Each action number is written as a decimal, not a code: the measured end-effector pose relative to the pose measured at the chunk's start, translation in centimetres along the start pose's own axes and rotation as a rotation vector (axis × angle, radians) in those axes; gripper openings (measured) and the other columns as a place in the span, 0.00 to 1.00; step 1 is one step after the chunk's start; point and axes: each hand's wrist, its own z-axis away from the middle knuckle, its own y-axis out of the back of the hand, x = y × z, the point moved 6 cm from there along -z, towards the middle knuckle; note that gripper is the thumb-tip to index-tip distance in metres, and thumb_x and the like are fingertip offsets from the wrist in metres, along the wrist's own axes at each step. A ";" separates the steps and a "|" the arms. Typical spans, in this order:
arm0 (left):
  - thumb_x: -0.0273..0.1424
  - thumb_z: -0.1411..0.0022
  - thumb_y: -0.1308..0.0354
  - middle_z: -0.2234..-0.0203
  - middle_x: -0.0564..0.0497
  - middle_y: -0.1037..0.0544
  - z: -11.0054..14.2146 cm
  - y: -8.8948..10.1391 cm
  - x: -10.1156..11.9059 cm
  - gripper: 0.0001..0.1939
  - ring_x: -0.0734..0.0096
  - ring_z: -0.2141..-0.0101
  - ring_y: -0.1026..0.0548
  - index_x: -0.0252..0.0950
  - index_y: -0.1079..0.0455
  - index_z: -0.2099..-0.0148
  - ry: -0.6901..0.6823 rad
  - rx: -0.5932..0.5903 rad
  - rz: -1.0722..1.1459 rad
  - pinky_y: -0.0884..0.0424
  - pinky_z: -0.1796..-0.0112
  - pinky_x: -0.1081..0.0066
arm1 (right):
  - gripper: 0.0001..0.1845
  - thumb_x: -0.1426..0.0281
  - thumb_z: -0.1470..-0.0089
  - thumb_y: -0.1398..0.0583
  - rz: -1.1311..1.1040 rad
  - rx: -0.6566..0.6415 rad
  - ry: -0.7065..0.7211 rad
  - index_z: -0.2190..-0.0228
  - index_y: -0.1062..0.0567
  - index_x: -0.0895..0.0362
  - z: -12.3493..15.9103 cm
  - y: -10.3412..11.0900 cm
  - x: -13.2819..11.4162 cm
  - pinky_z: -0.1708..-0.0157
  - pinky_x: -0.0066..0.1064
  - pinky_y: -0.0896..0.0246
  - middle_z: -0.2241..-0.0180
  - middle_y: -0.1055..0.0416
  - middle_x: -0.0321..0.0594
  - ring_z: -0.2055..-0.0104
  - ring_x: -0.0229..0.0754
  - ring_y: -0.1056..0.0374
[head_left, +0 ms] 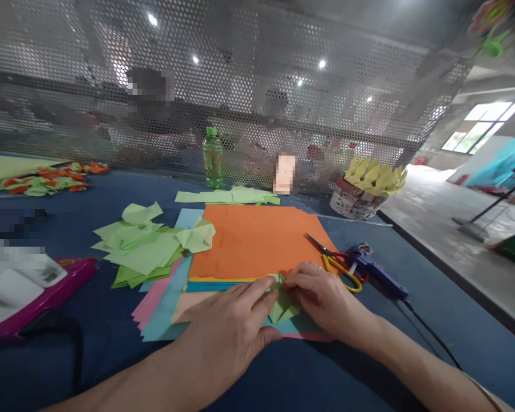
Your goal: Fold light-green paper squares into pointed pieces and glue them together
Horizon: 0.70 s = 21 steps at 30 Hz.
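Note:
A small light-green piece of paper (284, 309), creased and partly folded, lies over the near edge of a stack of coloured sheets. From the left, my left hand (236, 312) grips its edge with bent fingers, the thumb held lower and apart. My right hand (320, 292) pinches the paper's right side, its fingertips partly hidden. Beneath both hands is the stack, topped by orange paper (261, 240), with blue, peach and pink sheets showing below. Just past my right hand lie scissors (347, 277) with yellow and red handles, their blades pointing away over the orange paper.
A blue glue gun (381, 274) with a cord lies right of the scissors. Loose green papers (141, 243) are piled left. Behind stand a green bottle (213, 160) and a basket with yellow folded paper (360, 194). A magenta-and-white device (34, 292) sits left, before a perforated metal screen (240, 74).

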 end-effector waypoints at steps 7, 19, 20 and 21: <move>0.38 0.29 0.45 0.36 0.36 0.35 0.0 -0.4 -0.3 0.28 0.49 0.46 0.25 0.30 0.42 0.33 0.038 -0.047 -0.040 0.24 0.53 0.56 | 0.19 0.87 0.45 0.45 0.019 -0.009 0.009 0.61 0.23 0.54 0.1 0.1 -0.1 0.59 0.31 0.37 0.63 0.29 0.39 0.60 0.41 0.32; 0.35 0.35 0.36 0.47 0.39 0.24 -0.3 -1.2 -0.1 0.22 0.48 0.50 0.25 0.29 0.30 0.44 -0.011 -0.056 -0.064 0.25 0.52 0.54 | 0.13 0.79 0.39 0.44 0.045 0.005 0.042 0.59 0.23 0.53 0.1 0.3 -0.4 0.59 0.32 0.35 0.61 0.28 0.40 0.59 0.42 0.31; 0.35 0.35 0.36 0.47 0.39 0.25 -0.3 -1.2 -0.1 0.22 0.47 0.50 0.25 0.29 0.30 0.44 -0.016 -0.053 -0.059 0.26 0.51 0.54 | 0.13 0.79 0.39 0.44 0.038 0.011 0.045 0.59 0.23 0.53 0.1 0.4 -0.5 0.59 0.32 0.35 0.61 0.28 0.40 0.58 0.42 0.31; 0.35 0.35 0.36 0.47 0.39 0.25 -0.3 -1.2 -0.1 0.22 0.48 0.49 0.25 0.29 0.30 0.43 -0.020 -0.050 -0.051 0.26 0.51 0.54 | 0.13 0.79 0.40 0.44 0.031 0.016 0.046 0.59 0.24 0.53 0.1 0.5 -0.6 0.58 0.33 0.35 0.61 0.29 0.40 0.58 0.42 0.31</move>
